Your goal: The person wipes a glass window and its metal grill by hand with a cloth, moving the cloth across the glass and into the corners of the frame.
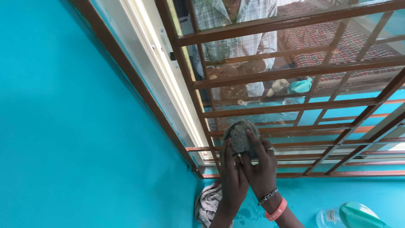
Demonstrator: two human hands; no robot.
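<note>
Grey mesh, coarse and wiry, makes up the one scrubber [240, 134], a rounded pad pressed against the window glass [261, 90] low in the frame, between two of the brown bars. Both hands hold it: the left hand [233, 179] lies with its fingers straight up along the pad's left edge, and the right hand [262, 169] curls over the pad's right side, its fingers bent around the mesh. The right wrist carries two bands, one of dark and silvery beads [268, 195] and one smooth pink bracelet [276, 210]. The grille [291, 107] in front of the pane is made of flat brown metal bars, about six running across and several slanted ones crossing them, with chipped and dusty paint. To the left stands a white frame [158, 63] edged in brown, and beside it a smooth turquoise wall [71, 122]. The sill [312, 196] below is the same turquoise, with dark wet spots near the wrists. On it lies one crumpled grey knitted cloth [207, 203], touching the left forearm, and at the lower right one clear plastic bottle [346, 215] with a pale green top. The glass is streaked and spotted, and mirrors a person in a checked shirt.
</note>
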